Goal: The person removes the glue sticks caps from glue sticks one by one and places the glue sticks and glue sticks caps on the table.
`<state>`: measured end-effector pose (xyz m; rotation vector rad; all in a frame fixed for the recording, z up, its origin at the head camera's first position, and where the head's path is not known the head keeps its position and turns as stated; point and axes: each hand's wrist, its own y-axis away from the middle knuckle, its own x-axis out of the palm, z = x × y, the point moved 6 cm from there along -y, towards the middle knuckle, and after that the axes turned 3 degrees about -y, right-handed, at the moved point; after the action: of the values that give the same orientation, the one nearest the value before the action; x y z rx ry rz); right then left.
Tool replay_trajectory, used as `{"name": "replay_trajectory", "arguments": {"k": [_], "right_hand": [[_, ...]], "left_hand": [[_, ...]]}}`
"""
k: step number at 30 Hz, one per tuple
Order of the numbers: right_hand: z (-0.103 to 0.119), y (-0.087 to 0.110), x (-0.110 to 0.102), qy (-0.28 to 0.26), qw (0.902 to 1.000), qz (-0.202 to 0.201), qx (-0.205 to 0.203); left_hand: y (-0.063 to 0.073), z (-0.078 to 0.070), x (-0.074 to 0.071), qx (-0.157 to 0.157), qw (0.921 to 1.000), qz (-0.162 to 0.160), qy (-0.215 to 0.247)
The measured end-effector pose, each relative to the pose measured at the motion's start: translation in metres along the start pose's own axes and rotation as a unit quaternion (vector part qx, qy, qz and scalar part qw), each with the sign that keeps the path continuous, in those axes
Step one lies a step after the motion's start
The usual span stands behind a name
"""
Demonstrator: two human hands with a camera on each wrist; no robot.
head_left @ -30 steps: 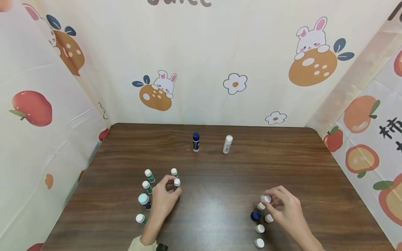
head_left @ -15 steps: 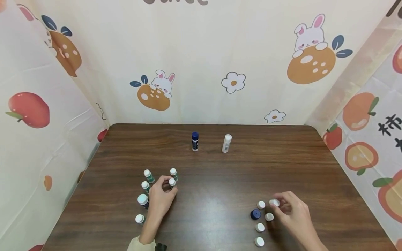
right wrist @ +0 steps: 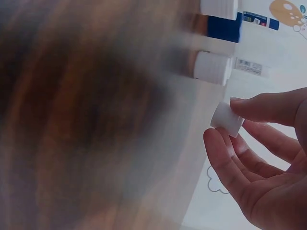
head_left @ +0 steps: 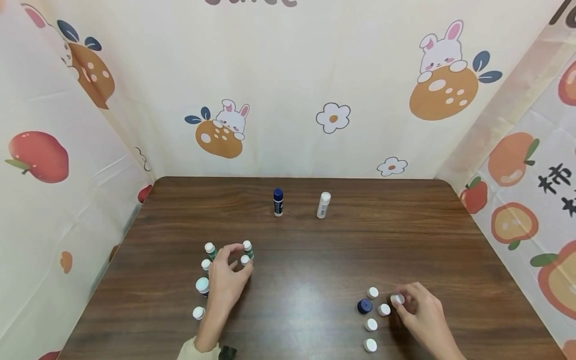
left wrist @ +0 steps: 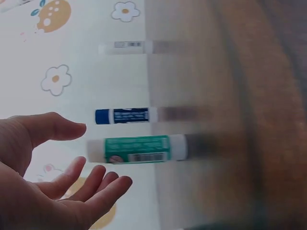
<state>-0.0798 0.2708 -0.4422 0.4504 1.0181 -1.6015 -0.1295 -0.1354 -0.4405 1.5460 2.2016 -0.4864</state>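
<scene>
My left hand is around a small white-topped tube with a green label, like a glue stick. In the left wrist view, thumb and fingers spread apart beside the upright green glue stick, with a visible gap. Another green-labelled glue stick stands just behind it. On the right, my right hand pinches a white cap between thumb and fingers, low over the table. The right wrist view shows that cap tilted at the fingertips.
Left of my left hand stand several white-topped glue sticks. Several white caps and a dark blue cap sit left of my right hand. A blue-capped stick and a white stick stand at the back of the brown table.
My left fingers have parted from the glue stick, which stands slightly further left than before. My right hand has moved right and nearer me with the white cap, away from the other caps.
</scene>
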Motion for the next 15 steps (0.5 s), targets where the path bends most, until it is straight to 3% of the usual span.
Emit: {"name": "replay_trajectory", "arguments": {"k": [8,15], "right_hand": [[-0.006,0.007,0.008,-0.013,0.9996,0.020,0.014],[-0.004,0.011,0.013,-0.008,0.9996,0.016,-0.021]], "left_hand": [[-0.007,-0.029,0.001,0.045,0.9986,-0.009,0.025],[-0.015,-0.050,0.014,0.070,0.9973,-0.005,0.023]]}}
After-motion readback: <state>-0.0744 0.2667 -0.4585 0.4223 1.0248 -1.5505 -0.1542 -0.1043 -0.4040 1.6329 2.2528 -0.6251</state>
